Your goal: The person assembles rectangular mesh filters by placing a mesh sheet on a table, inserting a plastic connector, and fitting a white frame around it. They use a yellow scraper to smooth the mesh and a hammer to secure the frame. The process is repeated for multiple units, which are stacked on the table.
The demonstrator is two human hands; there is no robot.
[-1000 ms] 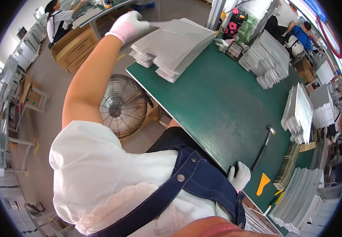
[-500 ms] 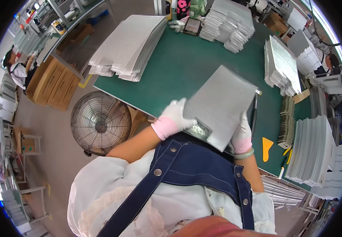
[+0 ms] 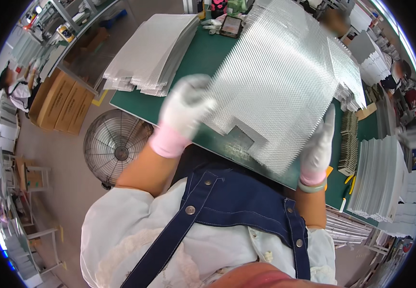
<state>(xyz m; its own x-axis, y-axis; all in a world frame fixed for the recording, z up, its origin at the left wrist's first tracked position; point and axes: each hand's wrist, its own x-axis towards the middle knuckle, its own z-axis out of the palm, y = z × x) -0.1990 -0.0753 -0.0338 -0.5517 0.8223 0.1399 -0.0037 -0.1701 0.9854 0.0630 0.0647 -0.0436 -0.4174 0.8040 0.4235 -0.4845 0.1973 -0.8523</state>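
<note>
A silver metal mesh sheet with a square notch in its near edge is raised over the green table, tilted. My left hand, in a white glove with a pink cuff, is closed at the sheet's left edge and blurred by motion. My right hand, gloved the same way, holds the right edge with its fingers stretched along it. The sheet covers part of the table and hides most of a mesh stack behind it.
A stack of mesh sheets lies at the table's left end. More stacked panels stand at the right, near a partly hidden yellow scraper and yellow-handled tool. A floor fan stands left of the table.
The mesh sheet has come up off the table towards me, and its notch now shows. My hands have moved farther apart and away from my body with it.
</note>
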